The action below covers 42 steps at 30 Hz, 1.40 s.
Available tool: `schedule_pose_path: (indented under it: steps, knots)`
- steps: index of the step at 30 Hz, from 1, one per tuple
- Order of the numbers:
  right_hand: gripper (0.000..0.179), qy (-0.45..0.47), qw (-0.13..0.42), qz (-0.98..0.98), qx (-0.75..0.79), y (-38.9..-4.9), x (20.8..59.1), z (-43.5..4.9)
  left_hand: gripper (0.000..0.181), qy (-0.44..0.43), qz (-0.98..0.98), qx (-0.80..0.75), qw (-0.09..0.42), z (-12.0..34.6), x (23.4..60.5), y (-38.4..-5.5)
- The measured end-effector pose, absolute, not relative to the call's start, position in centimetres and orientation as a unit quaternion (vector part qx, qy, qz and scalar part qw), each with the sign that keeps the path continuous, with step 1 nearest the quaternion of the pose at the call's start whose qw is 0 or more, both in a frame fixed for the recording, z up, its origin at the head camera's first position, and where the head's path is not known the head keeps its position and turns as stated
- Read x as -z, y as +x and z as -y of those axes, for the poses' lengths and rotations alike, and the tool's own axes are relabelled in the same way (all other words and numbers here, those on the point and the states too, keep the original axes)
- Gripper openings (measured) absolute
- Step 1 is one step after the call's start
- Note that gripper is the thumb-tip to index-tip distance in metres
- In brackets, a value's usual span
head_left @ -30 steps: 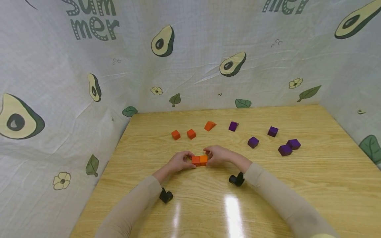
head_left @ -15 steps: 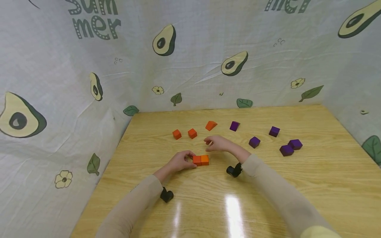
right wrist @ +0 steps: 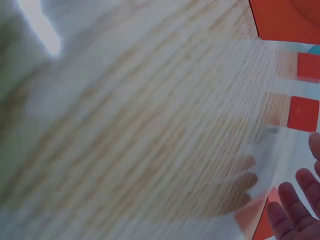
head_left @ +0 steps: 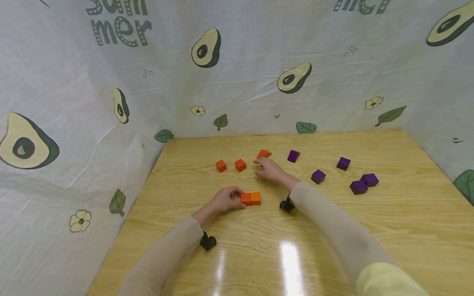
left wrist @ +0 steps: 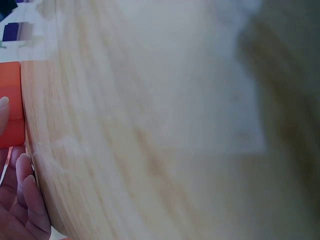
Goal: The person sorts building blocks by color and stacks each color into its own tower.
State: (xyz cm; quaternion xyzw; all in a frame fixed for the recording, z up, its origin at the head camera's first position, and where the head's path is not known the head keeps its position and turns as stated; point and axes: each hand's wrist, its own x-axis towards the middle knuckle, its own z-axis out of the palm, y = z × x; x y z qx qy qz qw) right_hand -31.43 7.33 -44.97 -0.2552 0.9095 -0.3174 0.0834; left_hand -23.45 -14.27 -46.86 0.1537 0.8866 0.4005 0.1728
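Note:
In the head view, two orange blocks stand side by side on the table, a redder left block point(head_left: 246, 199) and a lighter right block point(head_left: 255, 198). My left hand point(head_left: 223, 200) pinches the redder one between thumb and fingers; it also shows at the left edge of the left wrist view as an orange block point(left wrist: 11, 107). My right hand point(head_left: 272, 170) is held over the table with fingers loosely extended and nothing in them. Just beyond its fingertips lies an orange wedge point(head_left: 264, 153), partly hidden by the hand.
Two orange cubes, one on the left point(head_left: 221, 166) and one nearer the wedge point(head_left: 240, 165), lie at the back. Several purple blocks are spread rightward, including a slanted one point(head_left: 293, 156) and a cube point(head_left: 318, 176). A printed cloth point(head_left: 244, 82) hangs behind the wooden table point(head_left: 229, 255).
My right hand has let go of the lighter orange block and moved away from me, toward the orange wedge. The left hand stays on the redder block, and both blocks remain in place.

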Motion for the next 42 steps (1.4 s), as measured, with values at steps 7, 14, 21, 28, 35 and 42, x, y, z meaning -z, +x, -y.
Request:
schedule_pose_path:
  steps: [7, 14, 21, 28, 35, 42]
  knots:
    - [0.049, -0.286, 0.083, -0.910, 0.288, -32.6, 45.4, -6.2, 0.037, 0.161, -0.884, -0.402, 0.175, 14.3, 46.9, -23.5]
    - [0.051, -0.345, 0.068, -0.904, 0.242, -33.3, 45.5, -4.5, 0.037, 0.158, -0.884, -0.406, 0.172, 14.3, 46.9, -23.5]
    - [0.052, -0.346, 0.067, -0.904, 0.242, -33.2, 45.8, -3.9, 0.038, 0.163, -0.882, -0.406, 0.172, 14.3, 47.0, -23.6]
    - [0.053, -0.354, 0.077, -0.903, 0.231, -33.3, 45.7, -3.6, 0.037, 0.169, -0.885, -0.401, 0.167, 14.5, 47.0, -23.6]
    - [0.053, -0.367, 0.075, -0.897, 0.235, -33.5, 45.6, -3.4, 0.038, 0.167, -0.888, -0.395, 0.169, 14.4, 47.1, -23.7]
    - [0.037, -0.328, 0.036, -0.916, 0.228, -33.6, 45.4, -3.3, 0.037, 0.164, -0.885, -0.401, 0.171, 14.4, 47.0, -23.7]
